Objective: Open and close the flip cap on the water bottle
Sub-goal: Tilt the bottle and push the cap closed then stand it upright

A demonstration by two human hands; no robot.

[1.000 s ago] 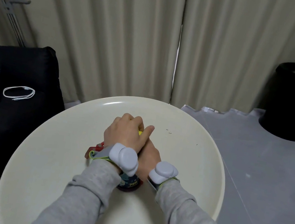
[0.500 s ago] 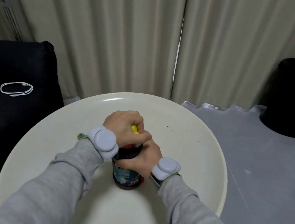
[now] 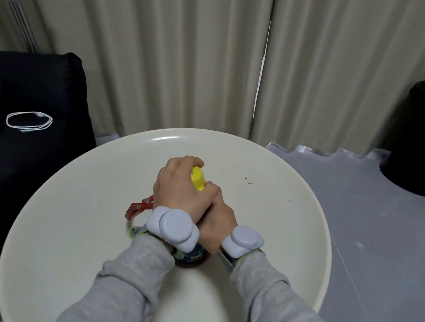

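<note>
Water bottle (image 3: 193, 256) upright near centre of round worktop (image 3: 292, 231). Right hand (image 3: 218, 223) clamped round bottle body; left hand (image 3: 182, 186) fingers closed over yellow flip cap (image 3: 197, 182). Step: working cap; open or shut indeterminate. Next: steady bottle, thumb pressure at cap.

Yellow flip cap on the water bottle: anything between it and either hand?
Nothing visible. The left hand wraps the top, fingers against the yellow flip cap. The right hand grips the dark printed water bottle, upright on the round cream table.
</note>
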